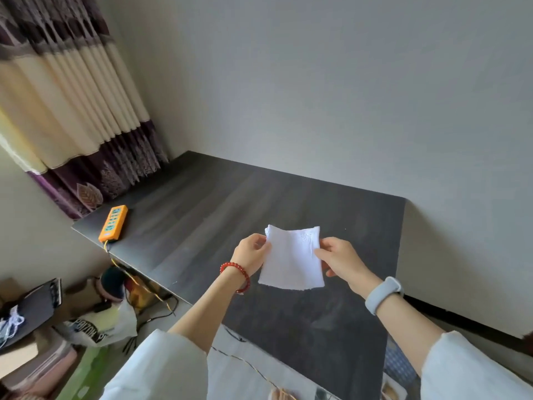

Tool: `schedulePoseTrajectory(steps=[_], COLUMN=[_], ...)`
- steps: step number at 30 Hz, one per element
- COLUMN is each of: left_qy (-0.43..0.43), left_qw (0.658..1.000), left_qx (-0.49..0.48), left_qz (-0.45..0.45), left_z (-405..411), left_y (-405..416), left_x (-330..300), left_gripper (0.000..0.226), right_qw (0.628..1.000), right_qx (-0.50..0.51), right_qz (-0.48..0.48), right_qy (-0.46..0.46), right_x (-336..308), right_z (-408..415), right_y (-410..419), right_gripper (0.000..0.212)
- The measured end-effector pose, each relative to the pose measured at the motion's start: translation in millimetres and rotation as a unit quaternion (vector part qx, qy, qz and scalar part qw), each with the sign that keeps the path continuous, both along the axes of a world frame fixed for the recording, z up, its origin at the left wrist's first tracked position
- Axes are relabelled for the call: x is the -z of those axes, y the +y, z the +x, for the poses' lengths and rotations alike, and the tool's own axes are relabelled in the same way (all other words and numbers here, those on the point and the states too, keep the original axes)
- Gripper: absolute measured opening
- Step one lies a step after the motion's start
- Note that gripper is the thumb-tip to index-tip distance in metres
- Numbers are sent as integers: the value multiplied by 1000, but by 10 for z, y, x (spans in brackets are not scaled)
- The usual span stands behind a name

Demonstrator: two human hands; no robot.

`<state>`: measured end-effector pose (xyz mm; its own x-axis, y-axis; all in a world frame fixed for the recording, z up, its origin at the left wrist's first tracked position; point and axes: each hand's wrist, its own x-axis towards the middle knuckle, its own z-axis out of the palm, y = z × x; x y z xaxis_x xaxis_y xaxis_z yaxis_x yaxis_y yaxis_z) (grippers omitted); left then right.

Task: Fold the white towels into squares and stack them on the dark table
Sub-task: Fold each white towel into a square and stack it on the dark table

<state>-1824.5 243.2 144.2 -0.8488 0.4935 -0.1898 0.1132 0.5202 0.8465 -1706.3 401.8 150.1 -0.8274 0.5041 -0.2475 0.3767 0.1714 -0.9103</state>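
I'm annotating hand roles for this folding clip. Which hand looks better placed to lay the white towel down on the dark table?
Neither clearly: the left hand and right hand pinch opposite side edges of the white towel above the dark table. Lowering together seems best.

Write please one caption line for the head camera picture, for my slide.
Both hands, left hand and right hand, hold a folded white towel above the dark table.

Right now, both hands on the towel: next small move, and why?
Probably lower the small white folded cloth towel flat onto the dark wood-grain table. The left hand and right hand pinch its side edges in the air, it already looks roughly square, and no stack shows yet.
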Motion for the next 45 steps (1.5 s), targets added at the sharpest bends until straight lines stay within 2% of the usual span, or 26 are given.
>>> schedulePoseTrajectory(steps=[7, 13, 17, 22, 25, 27, 29, 30, 32, 35, 38, 41, 43, 45], left_qy=[10, -3, 11, -4, -2, 110, 243, 279, 307, 294, 289, 280, 260, 240], left_qw=[997, 987, 990, 994, 987, 961, 894, 863, 825, 806, 804, 832, 845, 850], left_qx=[55, 111, 106, 104, 161, 238, 316, 347, 382, 402, 411, 379, 376, 396], left_qz=[-54, -120, -97, -25, -9, -91, -203, -239, -281, -320, -319, -293, -278, -252], left_z=[-1710, -2660, -3207, -3786, -4005, -4072, -4091, -4094, -4082, -4115, -4119, -4089, -4038, -3935], left_y=[949, 1663, 2201, 2877, 3140, 3205, 3189, 3162, 3084, 3042, 3091, 3088, 3089, 3135], left_x=[353, 792, 1141, 1583, 1790, 1929, 2043, 2099, 2199, 2269, 2150, 1905, 1678, 1416], left_gripper=[25, 32, 33, 39, 50, 54, 55, 54, 55, 60, 59, 53, 48, 43], right_qw=[995, 986, 977, 962, 954, 944, 911, 888, 856, 849, 854, 860, 890, 928], right_qx=[97, 153, 191, 256, 276, 245, 160, 107, 14, -51, -64, -32, 6, 41], right_qz=[-20, 11, 55, 85, 113, 196, 329, 387, 438, 402, 387, 393, 345, 251], right_qy=[-3, -59, -72, -41, -42, -100, -189, -223, -276, -339, -343, -325, -298, -272], right_x=[574, 984, 1237, 1593, 1770, 1881, 1973, 2015, 2116, 2216, 2129, 1884, 1660, 1395], right_z=[-1631, -2587, -3157, -3736, -3924, -3956, -3946, -3936, -3918, -3910, -3894, -3802, -3665, -3446], right_y=[681, 1153, 1585, 2162, 2415, 2488, 2489, 2464, 2402, 2380, 2420, 2389, 2367, 2370], right_gripper=[14, 14, 21, 31, 38, 42, 45, 47, 50, 54, 55, 52, 42, 36])
